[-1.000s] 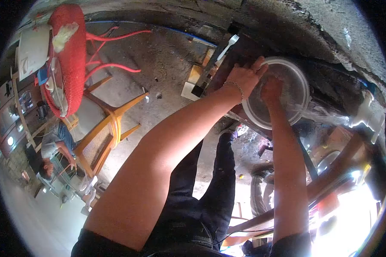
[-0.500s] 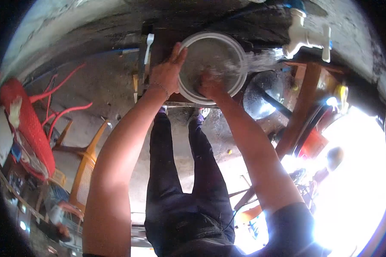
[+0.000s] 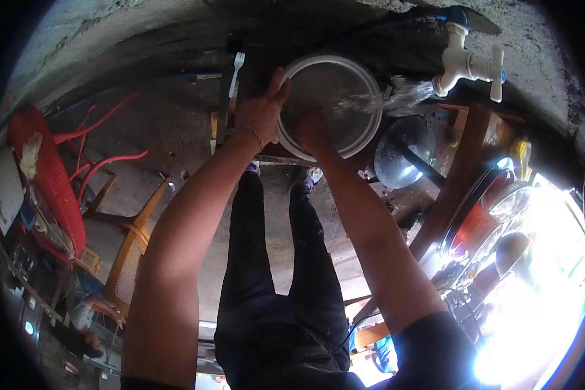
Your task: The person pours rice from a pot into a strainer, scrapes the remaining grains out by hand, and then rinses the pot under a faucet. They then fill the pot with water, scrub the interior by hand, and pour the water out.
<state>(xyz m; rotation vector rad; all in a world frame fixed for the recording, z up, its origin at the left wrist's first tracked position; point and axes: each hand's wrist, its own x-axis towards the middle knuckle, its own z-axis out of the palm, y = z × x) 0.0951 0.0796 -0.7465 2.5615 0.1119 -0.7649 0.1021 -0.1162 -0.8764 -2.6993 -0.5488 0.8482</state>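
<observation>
A round white-rimmed basin (image 3: 376, 130) is in front of me, its inside grey and dim. My left hand (image 3: 264, 118) grips its left rim, with fingertips over the edge. My right hand (image 3: 313, 133) reaches down inside it; the fingers are dark and blurred, so what they touch is hidden. From the white tap (image 3: 458, 68) on the upper right, water (image 3: 406, 94) splashes over the right side of the basin. A white plastic fork (image 3: 236, 73) lies left of my left hand.
Right of the basin is a dark, shiny round pan (image 3: 396, 162) with a long handle, beside a wooden post (image 3: 465, 156). At left stand a red chair (image 3: 49, 185) and a yellow-brown chair (image 3: 127, 266). Another person (image 3: 84, 318) is at the lower left.
The view has shifted slightly, so most things sit a little further right. My left hand stays on the rim and my right hand stays inside the basin. Water keeps running.
</observation>
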